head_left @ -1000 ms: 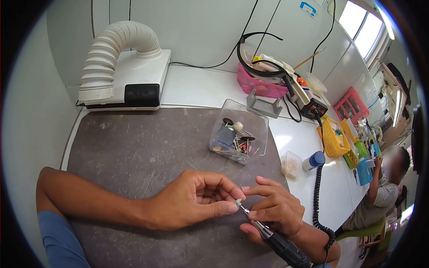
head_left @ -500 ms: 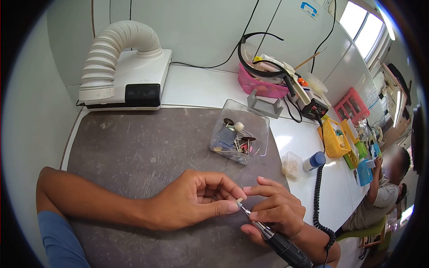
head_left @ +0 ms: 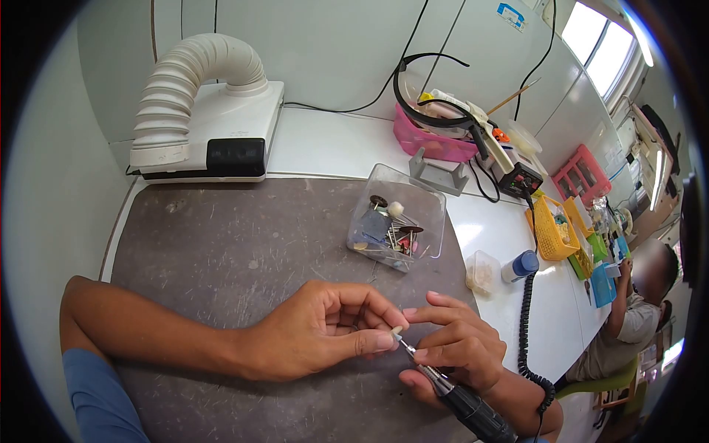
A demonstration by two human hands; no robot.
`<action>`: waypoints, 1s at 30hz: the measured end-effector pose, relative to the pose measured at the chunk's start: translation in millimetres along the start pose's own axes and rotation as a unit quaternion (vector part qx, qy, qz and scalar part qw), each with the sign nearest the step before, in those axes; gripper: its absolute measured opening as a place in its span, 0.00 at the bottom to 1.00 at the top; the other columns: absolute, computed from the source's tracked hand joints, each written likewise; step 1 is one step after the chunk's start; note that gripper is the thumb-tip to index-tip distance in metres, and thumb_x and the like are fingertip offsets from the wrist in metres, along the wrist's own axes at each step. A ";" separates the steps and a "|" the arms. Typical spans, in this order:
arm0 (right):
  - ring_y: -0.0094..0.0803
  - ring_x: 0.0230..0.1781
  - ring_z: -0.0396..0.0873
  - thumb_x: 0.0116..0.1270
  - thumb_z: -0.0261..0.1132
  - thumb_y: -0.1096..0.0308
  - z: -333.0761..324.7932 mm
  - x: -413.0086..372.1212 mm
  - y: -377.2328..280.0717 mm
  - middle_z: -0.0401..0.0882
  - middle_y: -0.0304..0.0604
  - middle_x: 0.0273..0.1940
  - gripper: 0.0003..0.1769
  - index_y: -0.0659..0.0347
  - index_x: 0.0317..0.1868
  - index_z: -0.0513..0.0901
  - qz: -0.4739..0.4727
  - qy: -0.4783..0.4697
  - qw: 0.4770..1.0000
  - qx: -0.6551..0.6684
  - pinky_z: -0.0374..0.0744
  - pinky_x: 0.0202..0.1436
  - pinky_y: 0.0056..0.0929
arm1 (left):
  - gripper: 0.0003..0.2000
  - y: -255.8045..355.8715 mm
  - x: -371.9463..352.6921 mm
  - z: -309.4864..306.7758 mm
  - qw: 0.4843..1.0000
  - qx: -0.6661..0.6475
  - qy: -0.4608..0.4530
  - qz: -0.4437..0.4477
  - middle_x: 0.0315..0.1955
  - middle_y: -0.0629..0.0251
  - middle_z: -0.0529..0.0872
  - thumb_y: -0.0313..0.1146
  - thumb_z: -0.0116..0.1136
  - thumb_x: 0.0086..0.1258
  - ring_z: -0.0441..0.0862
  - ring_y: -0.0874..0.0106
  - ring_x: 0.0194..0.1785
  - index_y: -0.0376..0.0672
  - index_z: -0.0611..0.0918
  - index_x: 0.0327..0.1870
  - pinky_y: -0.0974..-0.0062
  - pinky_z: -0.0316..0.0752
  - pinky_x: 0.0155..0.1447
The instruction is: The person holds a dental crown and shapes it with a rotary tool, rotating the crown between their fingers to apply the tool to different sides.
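Between the thumb and forefinger of my left hand (head_left: pixel 336 330) is a small pale piece (head_left: pixel 397 330), mostly covered by the fingertips. My right hand (head_left: pixel 461 343) is closed around a black and silver rotary handpiece (head_left: pixel 473 407), which points up and left. Its thin tip (head_left: pixel 406 345) meets the small piece or lies right against it. Both hands are over the scratched dark mat (head_left: pixel 221 251). Beyond them stands a clear plastic box (head_left: pixel 436 244) with several burs and discs inside.
A white unit with a ribbed hose (head_left: pixel 166 100) stands at the back left. Behind the clear box are a grey holder (head_left: pixel 437 176) and a pink basket (head_left: pixel 428 144). A small tub (head_left: pixel 483 273), a blue-capped jar (head_left: pixel 520 266) and a coiled cord (head_left: pixel 526 332) lie right. Another person (head_left: pixel 631 317) sits far right.
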State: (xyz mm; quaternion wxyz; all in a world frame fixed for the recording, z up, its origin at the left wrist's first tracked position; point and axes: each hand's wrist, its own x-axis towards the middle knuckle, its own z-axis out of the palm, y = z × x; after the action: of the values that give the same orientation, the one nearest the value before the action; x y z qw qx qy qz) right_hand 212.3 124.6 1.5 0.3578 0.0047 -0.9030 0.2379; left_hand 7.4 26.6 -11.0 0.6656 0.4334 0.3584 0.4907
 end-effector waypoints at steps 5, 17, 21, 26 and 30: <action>0.44 0.47 0.85 0.49 0.80 0.71 -0.7 -0.3 -0.3 0.83 0.40 0.31 0.17 0.58 0.36 0.79 0.013 0.002 1.000 -0.002 0.79 0.58 0.49 | 0.11 1.6 -0.1 0.2 1.000 0.000 -0.002 -0.007 0.43 0.62 0.83 0.26 0.60 0.71 0.82 0.77 0.49 0.34 0.79 0.51 0.78 0.79 0.56; 0.45 0.47 0.85 0.49 0.80 0.71 -0.4 -0.6 -0.5 0.83 0.40 0.31 0.17 0.58 0.35 0.79 0.005 0.009 1.000 -0.002 0.79 0.58 0.49 | 0.11 2.1 -0.1 1.3 1.000 -0.003 0.001 0.002 0.42 0.63 0.84 0.26 0.60 0.71 0.82 0.77 0.47 0.34 0.79 0.50 0.78 0.80 0.55; 0.45 0.47 0.85 0.49 0.80 0.71 -1.0 0.8 -1.1 0.83 0.40 0.31 0.17 0.58 0.35 0.79 -0.001 0.001 1.000 -0.008 0.79 0.58 0.49 | 0.11 0.0 0.1 0.7 1.000 -0.002 0.005 -0.002 0.43 0.63 0.84 0.26 0.61 0.70 0.82 0.78 0.48 0.34 0.79 0.50 0.78 0.79 0.55; 0.45 0.47 0.85 0.49 0.80 0.71 -1.2 -0.4 -0.1 0.83 0.40 0.31 0.18 0.58 0.36 0.79 0.009 0.005 1.000 -0.012 0.80 0.58 0.48 | 0.11 0.9 -0.8 2.0 1.000 0.008 0.017 -0.003 0.43 0.64 0.83 0.26 0.62 0.69 0.82 0.78 0.48 0.35 0.79 0.50 0.80 0.78 0.56; 0.45 0.48 0.85 0.49 0.79 0.71 -0.3 -0.4 -0.8 0.83 0.39 0.31 0.18 0.57 0.36 0.79 0.005 0.001 1.000 -0.001 0.79 0.58 0.49 | 0.12 -0.7 -0.6 0.4 1.000 -0.005 0.003 0.003 0.44 0.64 0.83 0.26 0.63 0.69 0.81 0.78 0.51 0.36 0.79 0.50 0.81 0.77 0.58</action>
State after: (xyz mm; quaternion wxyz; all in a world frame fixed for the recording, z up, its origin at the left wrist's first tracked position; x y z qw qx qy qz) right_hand 212.9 123.9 1.8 0.3580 0.0000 -0.9026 0.2389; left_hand 7.9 25.8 -11.5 0.6652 0.4298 0.3568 0.4954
